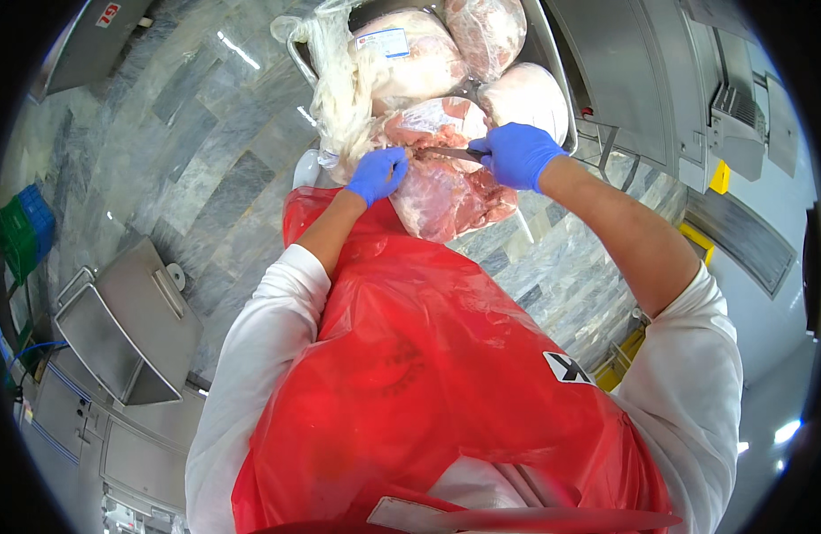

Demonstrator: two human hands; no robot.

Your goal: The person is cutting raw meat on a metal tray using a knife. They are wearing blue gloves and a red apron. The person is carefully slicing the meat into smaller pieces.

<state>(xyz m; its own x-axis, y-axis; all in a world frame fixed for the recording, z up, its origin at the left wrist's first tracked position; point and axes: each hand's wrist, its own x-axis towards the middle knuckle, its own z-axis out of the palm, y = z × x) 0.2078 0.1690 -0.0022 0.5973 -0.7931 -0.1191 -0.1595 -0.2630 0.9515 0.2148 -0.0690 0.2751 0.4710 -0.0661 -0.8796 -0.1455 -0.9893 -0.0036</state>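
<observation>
Along the left edge of the metal bin point(555, 53) hangs crumpled clear plastic point(335, 84), and beside it the blue-gloved left hand point(377, 176), fingers curled, is at the left side of a cut-open piece of meat point(437, 200) — whether it pinches the flesh, I cannot tell. That piece lies at the bin's near edge, a knife point(450, 153) pointing left across it, the handle gripped in the gloved right hand point(522, 156) — and a pale round piece point(528, 98) sits by the right edge

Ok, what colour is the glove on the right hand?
Violet-blue glove on the right hand; it shows in the head view.
</observation>
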